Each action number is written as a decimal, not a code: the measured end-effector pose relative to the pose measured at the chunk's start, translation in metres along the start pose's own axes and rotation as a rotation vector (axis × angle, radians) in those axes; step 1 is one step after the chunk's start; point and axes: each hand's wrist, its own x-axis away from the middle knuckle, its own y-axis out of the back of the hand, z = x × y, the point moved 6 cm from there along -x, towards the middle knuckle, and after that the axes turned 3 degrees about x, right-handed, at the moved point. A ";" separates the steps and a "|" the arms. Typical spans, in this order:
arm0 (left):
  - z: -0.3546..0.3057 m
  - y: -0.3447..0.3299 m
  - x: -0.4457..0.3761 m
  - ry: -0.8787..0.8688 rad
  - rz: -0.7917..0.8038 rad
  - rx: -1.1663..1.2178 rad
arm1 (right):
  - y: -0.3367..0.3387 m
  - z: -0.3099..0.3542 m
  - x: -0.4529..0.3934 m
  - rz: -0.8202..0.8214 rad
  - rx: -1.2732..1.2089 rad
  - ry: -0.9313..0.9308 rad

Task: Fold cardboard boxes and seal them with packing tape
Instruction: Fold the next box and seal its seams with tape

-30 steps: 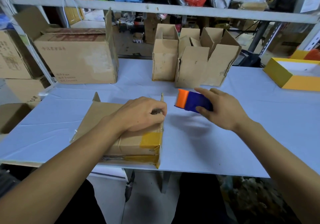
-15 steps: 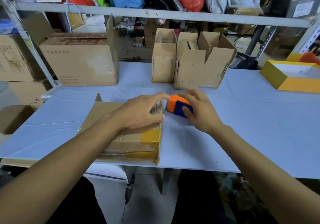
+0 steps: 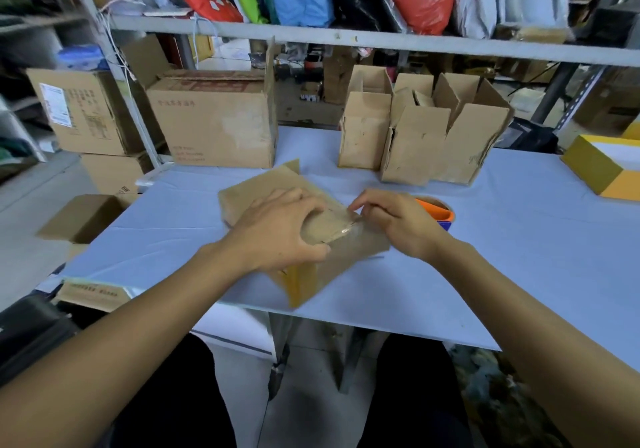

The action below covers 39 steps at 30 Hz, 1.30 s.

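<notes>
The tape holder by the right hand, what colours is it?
Orange and blue tape holder, head view.

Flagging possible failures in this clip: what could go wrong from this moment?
The box overhangs the table's front edge; pressing with the left hand could tip it off. The clear tape pinched by the right hand looks wrinkled and may seal badly. The tape dispenser sits behind that hand and may get knocked.

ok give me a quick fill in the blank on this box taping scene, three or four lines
1. The left hand presses down on the ____ box at the table's near edge.
2. The tape dispenser by the right hand is blue and ____.
3. The upright small boxes at the back have their top flaps ____.
4. The tray at far right is ____.

Missing words: cardboard; orange; open; yellow
</notes>
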 end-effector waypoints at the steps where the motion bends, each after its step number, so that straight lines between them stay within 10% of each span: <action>1: 0.003 -0.001 0.000 -0.028 0.029 0.007 | 0.001 -0.001 0.003 -0.004 -0.007 -0.014; 19: 0.040 0.011 -0.004 -0.143 0.140 0.187 | -0.043 0.023 -0.007 0.085 -0.367 -0.055; 30: 0.046 -0.001 0.016 -0.183 -0.499 0.310 | -0.062 0.020 -0.004 -0.242 -0.543 0.008; 39: 0.040 -0.001 0.018 -0.298 -0.622 0.232 | -0.068 0.015 0.002 -0.350 -0.409 0.023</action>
